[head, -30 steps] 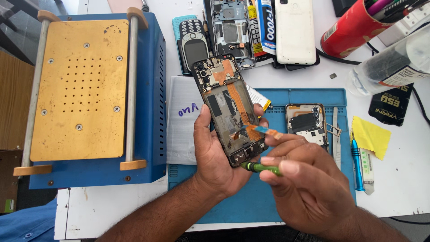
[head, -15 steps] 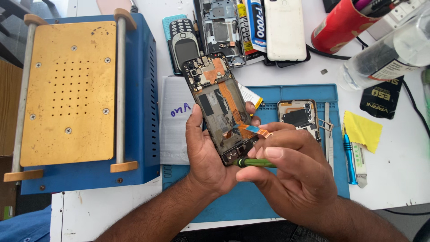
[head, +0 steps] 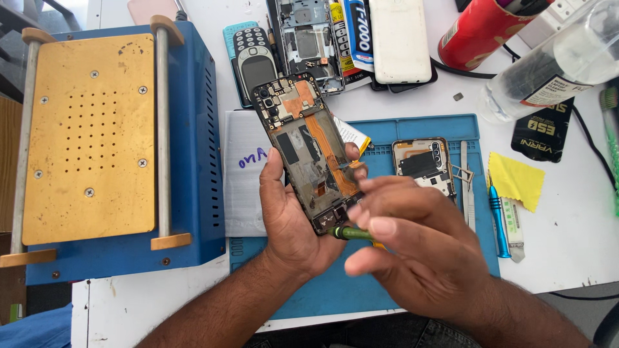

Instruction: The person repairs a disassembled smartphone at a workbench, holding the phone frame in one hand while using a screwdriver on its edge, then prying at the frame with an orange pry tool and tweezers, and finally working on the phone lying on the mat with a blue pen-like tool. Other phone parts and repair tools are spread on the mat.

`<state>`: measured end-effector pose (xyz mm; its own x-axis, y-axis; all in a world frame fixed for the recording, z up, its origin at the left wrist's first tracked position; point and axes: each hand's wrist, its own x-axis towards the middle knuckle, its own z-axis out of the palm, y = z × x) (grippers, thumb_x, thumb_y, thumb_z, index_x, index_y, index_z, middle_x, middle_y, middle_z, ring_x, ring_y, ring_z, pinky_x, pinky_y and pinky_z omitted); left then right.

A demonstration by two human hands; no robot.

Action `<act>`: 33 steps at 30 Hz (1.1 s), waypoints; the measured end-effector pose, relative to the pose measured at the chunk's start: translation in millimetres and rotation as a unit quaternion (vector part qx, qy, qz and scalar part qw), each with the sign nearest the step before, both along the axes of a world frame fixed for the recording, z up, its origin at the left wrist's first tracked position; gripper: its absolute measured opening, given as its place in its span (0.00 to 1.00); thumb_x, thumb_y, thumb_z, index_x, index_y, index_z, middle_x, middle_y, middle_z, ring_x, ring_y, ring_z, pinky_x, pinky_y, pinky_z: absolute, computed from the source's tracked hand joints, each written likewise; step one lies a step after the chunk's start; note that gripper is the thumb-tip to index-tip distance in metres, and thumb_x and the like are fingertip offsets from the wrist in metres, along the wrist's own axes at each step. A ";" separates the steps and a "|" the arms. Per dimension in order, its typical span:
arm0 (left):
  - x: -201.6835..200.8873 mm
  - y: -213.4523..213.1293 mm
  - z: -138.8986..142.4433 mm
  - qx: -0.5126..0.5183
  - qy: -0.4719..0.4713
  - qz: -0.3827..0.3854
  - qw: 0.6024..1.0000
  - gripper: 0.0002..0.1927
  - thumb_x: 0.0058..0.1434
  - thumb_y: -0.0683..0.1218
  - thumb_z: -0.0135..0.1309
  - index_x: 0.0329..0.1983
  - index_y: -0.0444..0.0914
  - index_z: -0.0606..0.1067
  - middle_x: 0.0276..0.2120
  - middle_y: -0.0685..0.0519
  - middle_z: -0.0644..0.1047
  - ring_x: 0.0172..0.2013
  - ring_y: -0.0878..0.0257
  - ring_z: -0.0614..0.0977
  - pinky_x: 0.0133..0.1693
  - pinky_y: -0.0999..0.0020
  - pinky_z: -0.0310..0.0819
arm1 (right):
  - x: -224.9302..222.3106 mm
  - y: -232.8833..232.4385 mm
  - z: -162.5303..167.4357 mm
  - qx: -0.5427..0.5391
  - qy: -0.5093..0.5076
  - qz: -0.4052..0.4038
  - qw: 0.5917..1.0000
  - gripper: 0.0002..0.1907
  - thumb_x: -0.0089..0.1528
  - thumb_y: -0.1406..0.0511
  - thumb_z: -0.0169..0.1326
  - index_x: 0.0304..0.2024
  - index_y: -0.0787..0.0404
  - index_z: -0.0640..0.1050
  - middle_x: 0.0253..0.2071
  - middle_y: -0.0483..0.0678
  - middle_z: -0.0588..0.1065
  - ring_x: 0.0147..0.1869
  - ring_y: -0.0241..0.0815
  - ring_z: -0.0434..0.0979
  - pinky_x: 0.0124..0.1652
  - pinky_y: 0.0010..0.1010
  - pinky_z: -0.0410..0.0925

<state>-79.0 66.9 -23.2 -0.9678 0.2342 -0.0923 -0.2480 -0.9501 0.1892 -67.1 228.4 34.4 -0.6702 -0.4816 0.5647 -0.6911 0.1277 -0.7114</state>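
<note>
My left hand (head: 290, 219) holds an opened smartphone (head: 303, 142), back cover off, its boards and orange flex cable showing, tilted above the blue work mat (head: 412, 125). The thumb lies along its left edge and the fingers wrap behind. My right hand (head: 412, 254) grips a thin green-handled tool (head: 348, 233) whose tip touches the phone's lower end. The right fingers hide the lower right corner of the phone.
A blue machine with a gold perforated plate (head: 90, 135) fills the left. On the mat lie a loose phone part (head: 422, 164), tweezers (head: 465, 187) and a blue screwdriver (head: 498, 216). Behind: a keypad phone (head: 255, 61), a white phone (head: 400, 38), red can (head: 480, 29), clear bottle (head: 554, 64), yellow cloth (head: 516, 180).
My right hand has slid up over the phone's lower end and covers the orange piece it held near the flex cable. The phone stays in my left hand, barely moved.
</note>
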 end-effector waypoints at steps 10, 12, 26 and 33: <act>0.8 2.1 -5.0 0.014 -0.012 -0.018 1.000 0.38 0.75 0.71 0.31 0.67 0.37 0.64 0.50 0.43 0.74 0.50 0.53 0.76 0.52 0.55 0.78 | -0.3 -1.0 -0.4 -0.002 -0.001 0.015 1.000 0.25 0.66 0.66 0.55 0.65 0.56 0.64 0.53 0.55 0.76 0.58 0.48 0.81 0.64 0.47 0.74; -0.3 3.4 -5.1 0.010 0.003 -0.015 1.000 0.38 0.75 0.71 0.31 0.68 0.37 0.64 0.50 0.43 0.74 0.50 0.53 0.77 0.52 0.55 0.78 | -0.9 0.2 0.5 0.015 0.030 0.010 0.999 0.25 0.67 0.66 0.58 0.65 0.53 0.66 0.53 0.53 0.76 0.58 0.45 0.82 0.65 0.46 0.75; -3.2 4.6 -8.6 -0.029 0.000 -0.017 0.999 0.38 0.75 0.71 0.29 0.69 0.38 0.64 0.49 0.43 0.75 0.50 0.53 0.78 0.53 0.54 0.78 | 1.6 10.2 1.2 0.065 -0.117 0.005 0.991 0.17 0.71 0.66 0.52 0.63 0.56 0.72 0.54 0.50 0.82 0.61 0.47 0.83 0.60 0.42 0.76; -5.0 5.4 -10.6 0.006 -0.003 -0.029 1.000 0.38 0.75 0.71 0.29 0.68 0.37 0.65 0.50 0.42 0.75 0.50 0.52 0.79 0.52 0.54 0.78 | -5.0 2.3 -7.2 0.017 0.054 0.043 0.997 0.25 0.67 0.64 0.60 0.63 0.57 0.65 0.55 0.58 0.74 0.58 0.49 0.81 0.61 0.46 0.76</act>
<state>-84.0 72.2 -33.8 -0.9519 0.2912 -0.0956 -0.3041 -0.9363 0.1759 -72.1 230.6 27.2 -0.5617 -0.5542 0.6143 -0.7734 0.0882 -0.6277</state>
